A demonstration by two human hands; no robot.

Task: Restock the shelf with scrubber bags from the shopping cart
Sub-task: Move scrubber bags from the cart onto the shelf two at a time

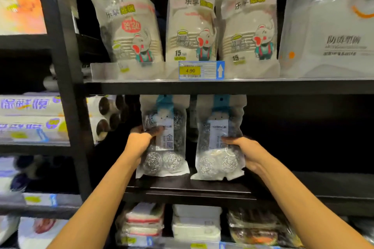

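A: Scrubber bags (pixel 162 164) – where were they?
B: Upright, side by side on the middle shelf (pixel 202 187), not touching.
A: The hands?
B: Both arms stretched forward. The left hand (pixel 139 141) gripped the left bag's (pixel 166 119) edge; the right hand (pixel 243 151) clasped the right bag's (pixel 218 125) side, thumb across its front.
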